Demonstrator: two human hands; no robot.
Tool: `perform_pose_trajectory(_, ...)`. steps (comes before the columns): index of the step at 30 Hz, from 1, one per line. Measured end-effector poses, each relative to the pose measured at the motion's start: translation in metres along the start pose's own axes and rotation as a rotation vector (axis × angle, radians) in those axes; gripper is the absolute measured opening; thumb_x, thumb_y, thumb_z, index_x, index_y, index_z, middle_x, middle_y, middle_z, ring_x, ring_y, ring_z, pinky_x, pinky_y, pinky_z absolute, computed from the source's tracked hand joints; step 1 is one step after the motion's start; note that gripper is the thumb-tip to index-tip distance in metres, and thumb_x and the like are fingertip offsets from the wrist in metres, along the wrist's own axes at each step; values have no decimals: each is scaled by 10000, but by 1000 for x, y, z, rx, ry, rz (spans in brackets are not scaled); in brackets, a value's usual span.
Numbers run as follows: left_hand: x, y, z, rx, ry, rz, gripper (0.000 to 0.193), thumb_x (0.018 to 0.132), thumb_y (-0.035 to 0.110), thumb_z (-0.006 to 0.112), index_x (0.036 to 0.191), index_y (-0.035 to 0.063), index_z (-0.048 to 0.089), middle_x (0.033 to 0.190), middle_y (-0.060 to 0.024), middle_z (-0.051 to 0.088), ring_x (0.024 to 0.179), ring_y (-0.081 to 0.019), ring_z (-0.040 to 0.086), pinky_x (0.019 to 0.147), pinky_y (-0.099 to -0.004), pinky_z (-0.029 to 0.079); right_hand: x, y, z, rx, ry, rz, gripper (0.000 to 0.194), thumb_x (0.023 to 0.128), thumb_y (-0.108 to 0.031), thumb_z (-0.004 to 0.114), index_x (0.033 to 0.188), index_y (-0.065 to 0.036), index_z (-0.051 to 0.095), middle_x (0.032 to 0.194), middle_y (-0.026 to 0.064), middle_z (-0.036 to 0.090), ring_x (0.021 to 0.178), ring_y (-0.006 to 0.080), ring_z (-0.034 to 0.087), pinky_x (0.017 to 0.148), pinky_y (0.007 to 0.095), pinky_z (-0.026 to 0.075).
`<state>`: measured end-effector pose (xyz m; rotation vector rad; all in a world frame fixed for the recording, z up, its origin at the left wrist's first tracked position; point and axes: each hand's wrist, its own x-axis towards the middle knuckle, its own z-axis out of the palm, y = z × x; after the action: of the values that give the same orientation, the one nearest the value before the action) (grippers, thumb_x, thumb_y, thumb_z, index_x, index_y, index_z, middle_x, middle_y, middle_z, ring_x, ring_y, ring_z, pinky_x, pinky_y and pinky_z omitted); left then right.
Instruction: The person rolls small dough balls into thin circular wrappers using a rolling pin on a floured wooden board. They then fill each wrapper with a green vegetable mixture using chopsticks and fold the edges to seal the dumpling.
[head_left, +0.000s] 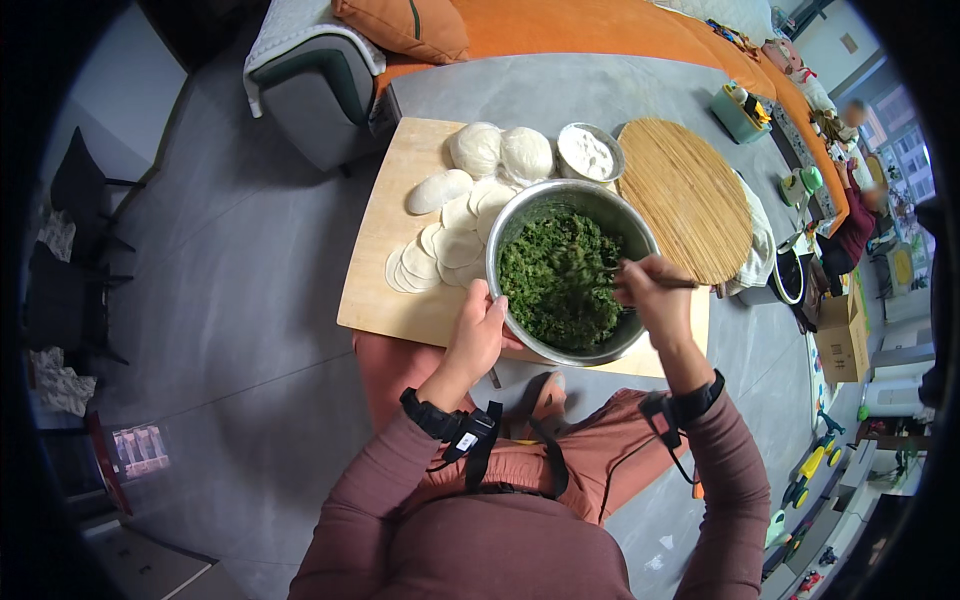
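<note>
A stainless steel bowl (496, 251) holds a chopped dark green filling (559, 281) and stands over the near right part of a wooden board (367, 277). My left hand (480, 326) grips the bowl's left rim. My right hand (660, 296) is closed around thin utensils, probably chopsticks (679, 283), whose lower ends are blurred in the filling. Left of the bowl lie overlapping round dough wrappers (420, 262) and an oval dough piece (440, 192). Behind them sit two dough balls (476, 150) and a small metal bowl of flour (589, 152).
A round slatted bamboo tray (686, 199) lies right of the bowl, partly over a white cloth (757, 240). Farther right are a dark-lined bin (787, 277), a cardboard box (840, 337) and other people (851, 225). A teal container (739, 116) stands at the back right.
</note>
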<state>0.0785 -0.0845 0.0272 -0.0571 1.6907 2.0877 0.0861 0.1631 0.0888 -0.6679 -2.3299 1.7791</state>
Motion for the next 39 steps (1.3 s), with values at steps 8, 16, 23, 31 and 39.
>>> perform_pose_trajectory(8, 12, -9, -10, 287, 22, 260, 88, 1068, 117, 416, 1038, 34, 406, 847, -63, 555, 732, -122, 629, 539, -300, 602, -55, -38, 4, -271, -398, -412, 28, 915, 1, 701, 923, 25, 689, 769, 47, 695, 688, 76, 631, 614, 230, 494)
perform_pose_trajectory(16, 9, -8, -3, -83, 47, -4, 122, 1053, 109, 451, 973, 21, 423, 867, -76, 551, 660, -167, 624, 516, -324, 568, -19, -27, -10, -328, -196, -241, 42, 918, 6, 653, 883, 27, 650, 785, 70, 706, 696, 87, 646, 630, 235, 515)
perform_pose_trajectory(23, 17, -16, -1, 36, 91, 135, 87, 1046, 99, 461, 984, 42, 441, 857, -56, 536, 681, -169, 547, 602, -356, 490, -37, -23, 31, -222, -335, -419, 53, 906, 34, 654, 866, 2, 667, 753, 54, 686, 647, 92, 626, 566, 247, 493)
perform_pose_trajectory(31, 7, 0, -6, -10, -39, -37, 93, 1075, 154, 399, 1121, 73, 394, 957, -85, 615, 712, -145, 692, 555, -275, 601, -2, -48, -52, -18, -125, -113, 97, 966, -42, 651, 942, 50, 670, 869, 124, 736, 731, 132, 709, 657, 243, 582)
perform_pose_trajectory(39, 8, 0, -4, -30, 11, -50, 111, 1062, 119, 430, 1015, 20, 415, 876, -78, 542, 696, -164, 635, 550, -315, 589, -9, -18, 23, -319, -306, -649, 91, 876, -6, 723, 842, -11, 638, 697, 96, 647, 595, 135, 604, 552, 280, 468)
